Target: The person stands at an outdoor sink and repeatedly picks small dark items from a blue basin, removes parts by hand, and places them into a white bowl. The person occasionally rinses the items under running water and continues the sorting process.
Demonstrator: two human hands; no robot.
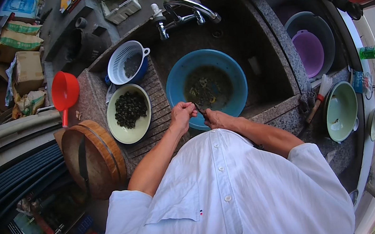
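Observation:
Over the near rim of a blue plastic basin (238, 84), my left hand (182, 113) pinches something small that the fingers mostly hide. My right hand (217, 118) grips a dark hand tool (199, 109), perhaps pliers or scissors, its tip close to the left fingertips. Murky water (204, 82) with bits of debris fills the bottom of the basin. To the left, a pale oval enamel bowl (121, 135) holds many dark snail-like shells (130, 108). Behind that bowl, a white plastic colander (116, 64) with small dark contents sits in a blue bowl (141, 72).
The basin stands in a stone sink (261, 52) below a chrome faucet (197, 6). A red dipper (65, 89) and a round wooden chopping block (94, 158) are at left. On the right are a purple basin (309, 53), a brush (319, 98) and a green bowl (342, 113).

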